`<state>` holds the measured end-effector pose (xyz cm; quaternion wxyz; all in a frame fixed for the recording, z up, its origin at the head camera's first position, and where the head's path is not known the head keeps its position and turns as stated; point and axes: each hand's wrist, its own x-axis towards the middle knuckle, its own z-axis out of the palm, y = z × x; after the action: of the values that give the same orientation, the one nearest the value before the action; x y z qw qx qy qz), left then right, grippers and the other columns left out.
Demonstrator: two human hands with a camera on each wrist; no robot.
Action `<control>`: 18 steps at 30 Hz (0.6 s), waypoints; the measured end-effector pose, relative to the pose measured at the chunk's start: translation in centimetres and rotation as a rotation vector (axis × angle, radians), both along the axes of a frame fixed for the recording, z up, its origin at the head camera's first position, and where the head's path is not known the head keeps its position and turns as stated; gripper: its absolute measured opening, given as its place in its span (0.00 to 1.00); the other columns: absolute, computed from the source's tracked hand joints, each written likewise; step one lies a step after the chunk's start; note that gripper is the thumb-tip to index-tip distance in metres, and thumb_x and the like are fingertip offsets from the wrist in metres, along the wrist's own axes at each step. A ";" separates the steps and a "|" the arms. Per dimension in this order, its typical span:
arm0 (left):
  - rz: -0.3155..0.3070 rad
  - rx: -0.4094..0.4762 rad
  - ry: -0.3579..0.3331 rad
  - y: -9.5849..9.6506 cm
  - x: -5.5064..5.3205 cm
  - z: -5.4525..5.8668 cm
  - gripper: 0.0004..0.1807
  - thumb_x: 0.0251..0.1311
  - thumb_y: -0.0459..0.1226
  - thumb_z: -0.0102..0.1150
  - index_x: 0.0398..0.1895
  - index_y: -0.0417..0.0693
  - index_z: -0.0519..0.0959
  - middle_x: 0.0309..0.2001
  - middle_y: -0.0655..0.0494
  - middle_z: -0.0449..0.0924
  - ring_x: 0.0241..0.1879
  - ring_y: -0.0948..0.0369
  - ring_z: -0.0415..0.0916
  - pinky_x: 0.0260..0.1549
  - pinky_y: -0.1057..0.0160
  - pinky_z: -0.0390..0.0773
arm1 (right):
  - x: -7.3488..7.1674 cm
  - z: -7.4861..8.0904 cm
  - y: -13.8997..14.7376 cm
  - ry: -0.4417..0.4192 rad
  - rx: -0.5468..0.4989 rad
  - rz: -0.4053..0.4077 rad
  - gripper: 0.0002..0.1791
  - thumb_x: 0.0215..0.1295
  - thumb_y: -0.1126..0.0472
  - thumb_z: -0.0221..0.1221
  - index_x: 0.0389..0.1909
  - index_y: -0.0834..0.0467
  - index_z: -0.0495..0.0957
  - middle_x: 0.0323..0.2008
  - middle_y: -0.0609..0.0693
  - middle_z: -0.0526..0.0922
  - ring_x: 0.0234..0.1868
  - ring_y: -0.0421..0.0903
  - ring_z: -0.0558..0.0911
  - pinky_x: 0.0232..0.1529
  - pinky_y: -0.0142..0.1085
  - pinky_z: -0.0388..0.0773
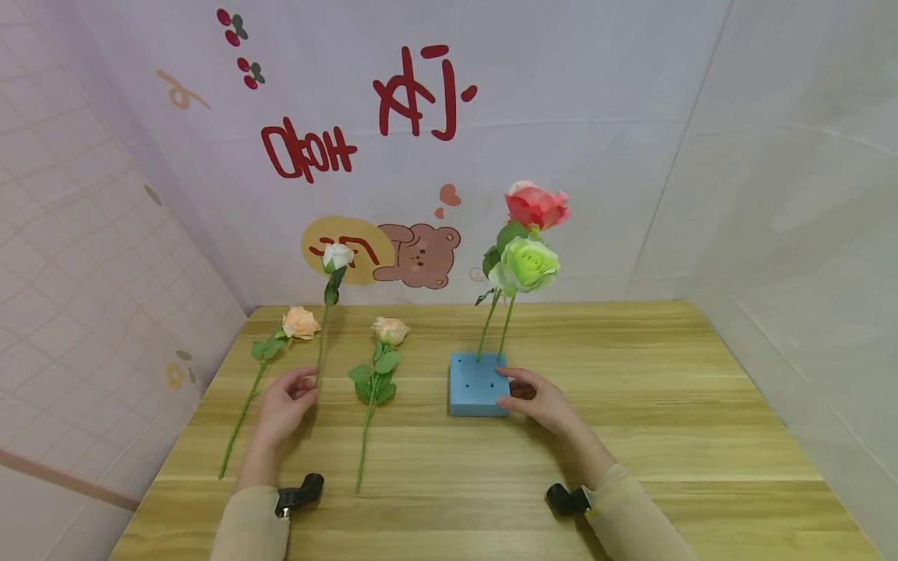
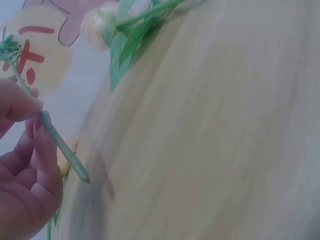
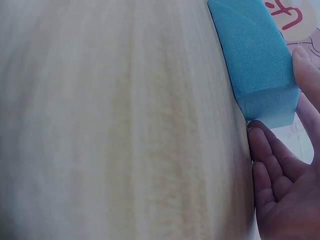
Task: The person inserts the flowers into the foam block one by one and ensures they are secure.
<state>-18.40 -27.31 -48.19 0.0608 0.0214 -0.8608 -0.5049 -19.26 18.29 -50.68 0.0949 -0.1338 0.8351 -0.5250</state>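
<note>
Left hand: The left hand (image 1: 284,403) pinches the white rose (image 1: 338,258) by its stem between thumb and forefinger, the other fingers curled in, as the left wrist view shows.
White rose: Bloom up, stem slightly tilted, it is held between the two peach roses in the head view; the stem's cut end juts free below the fingers.
Right hand: The right hand (image 1: 536,397) grips the block (image 1: 479,389) at its right edge, thumb and forefinger touching it with their tips apart; the remaining fingers curl close beside it, low by the table (image 1: 673,405).
Block: Blue and square-topped, it sits on the table right of the lying flowers, small dark holes showing in its top.
Standing roses: A green rose (image 1: 529,265) and a red rose (image 1: 536,206) rise from the block's rear, the green bloom in front of and below the red.
Lying roses: The left peach rose (image 1: 300,322) and the right peach rose (image 1: 390,331) lie on the wood, blooms toward the wall (image 1: 596,156).
Wall: Red lettering (image 1: 424,93) and a brown bear (image 1: 424,261) decorate the white surface.
</note>
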 end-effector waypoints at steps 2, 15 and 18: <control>-0.015 0.032 0.002 0.5 -0.2 0.1 0.20 0.61 0.22 0.57 0.58 0.30 0.74 0.43 0.37 0.76 0.38 0.63 0.74 0.37 0.76 0.72 | -0.1 -0.1 0.0 -0.001 0.002 -0.004 0.31 0.62 0.54 0.68 0.67 0.53 0.73 0.50 0.53 0.79 0.49 0.49 0.78 0.54 0.46 0.74; -0.108 0.097 0.030 4.9 -1.9 0.7 0.20 0.59 0.20 0.54 0.57 0.30 0.73 0.45 0.34 0.76 0.42 0.55 0.73 0.39 0.71 0.72 | -0.1 -0.4 0.0 -0.003 0.004 -0.012 0.31 0.62 0.54 0.69 0.67 0.52 0.74 0.51 0.53 0.79 0.51 0.49 0.78 0.54 0.46 0.74; -0.136 0.108 0.033 6.2 -2.3 0.8 0.19 0.60 0.20 0.55 0.56 0.31 0.73 0.45 0.35 0.76 0.41 0.54 0.73 0.39 0.70 0.72 | -0.1 -0.3 0.0 -0.003 0.004 -0.010 0.32 0.62 0.54 0.69 0.67 0.52 0.73 0.52 0.53 0.79 0.51 0.50 0.78 0.54 0.46 0.74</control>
<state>-20.69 -21.13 -47.35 0.0394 -0.0424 -0.8307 -0.5538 -19.37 18.28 -51.03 0.0937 -0.1287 0.8368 -0.5239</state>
